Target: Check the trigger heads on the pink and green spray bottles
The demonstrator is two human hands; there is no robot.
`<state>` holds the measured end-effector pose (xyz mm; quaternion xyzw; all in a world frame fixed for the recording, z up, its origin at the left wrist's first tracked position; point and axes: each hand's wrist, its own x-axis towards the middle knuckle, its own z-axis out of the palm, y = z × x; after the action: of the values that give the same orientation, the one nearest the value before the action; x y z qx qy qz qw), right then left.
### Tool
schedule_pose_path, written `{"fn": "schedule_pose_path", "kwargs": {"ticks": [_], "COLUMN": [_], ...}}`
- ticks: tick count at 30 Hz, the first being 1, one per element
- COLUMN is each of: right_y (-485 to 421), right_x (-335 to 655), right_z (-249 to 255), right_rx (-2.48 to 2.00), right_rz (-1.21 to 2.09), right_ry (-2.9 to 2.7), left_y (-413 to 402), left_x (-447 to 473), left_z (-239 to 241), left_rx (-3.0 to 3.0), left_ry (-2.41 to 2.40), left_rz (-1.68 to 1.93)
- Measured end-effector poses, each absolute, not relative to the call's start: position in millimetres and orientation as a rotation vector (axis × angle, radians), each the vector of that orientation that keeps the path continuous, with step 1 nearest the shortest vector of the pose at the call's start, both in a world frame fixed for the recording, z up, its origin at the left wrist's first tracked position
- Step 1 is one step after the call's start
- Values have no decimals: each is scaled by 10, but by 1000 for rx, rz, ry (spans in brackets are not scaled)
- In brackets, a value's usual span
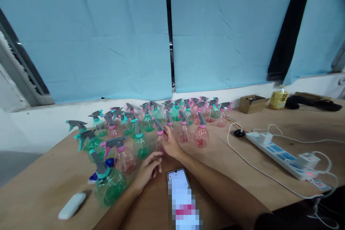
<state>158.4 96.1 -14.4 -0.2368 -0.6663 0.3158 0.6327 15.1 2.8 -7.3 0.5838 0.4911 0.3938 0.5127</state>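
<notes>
A pink spray bottle (160, 137) with a grey trigger head stands in the front of a crowd of similar bottles. My right hand (170, 143) has its fingers against the right side of this bottle, closed around its upper body; part of the grip is hidden. Nearer to me, my left hand (148, 169) hovers low over the table with loosely bent fingers apart and nothing in them. To its left are a clear pink bottle (125, 160) and a green bottle (110, 187). Another green bottle (141, 146) stands just beyond it.
A phone (178, 179) lies below my hands on the wooden table (215, 165). At the left front is a white rounded case (72, 205). A power strip (280, 156) with chargers and cables occupies the right, with a cardboard box (252, 104) and yellow-labelled jug (278, 99) behind.
</notes>
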Motion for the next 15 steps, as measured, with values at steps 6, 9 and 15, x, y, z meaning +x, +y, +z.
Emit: {"fn": "schedule_pose_path", "kwargs": {"ticks": [6, 9, 15], "right_y": [953, 948, 909], "right_x": [1569, 1585, 1603], "right_z": [-160, -170, -205], "right_rx": [-582, -588, -712], "right_rz": [759, 785, 654], "right_ry": [-1545, -1518, -1560], "left_y": [41, 51, 39], "left_x": [165, 168, 184], "left_z": [-109, -116, -73], "left_rx": [1382, 1402, 1401], "left_ry": [1205, 1176, 1190], "left_rz": [980, 976, 991]}}
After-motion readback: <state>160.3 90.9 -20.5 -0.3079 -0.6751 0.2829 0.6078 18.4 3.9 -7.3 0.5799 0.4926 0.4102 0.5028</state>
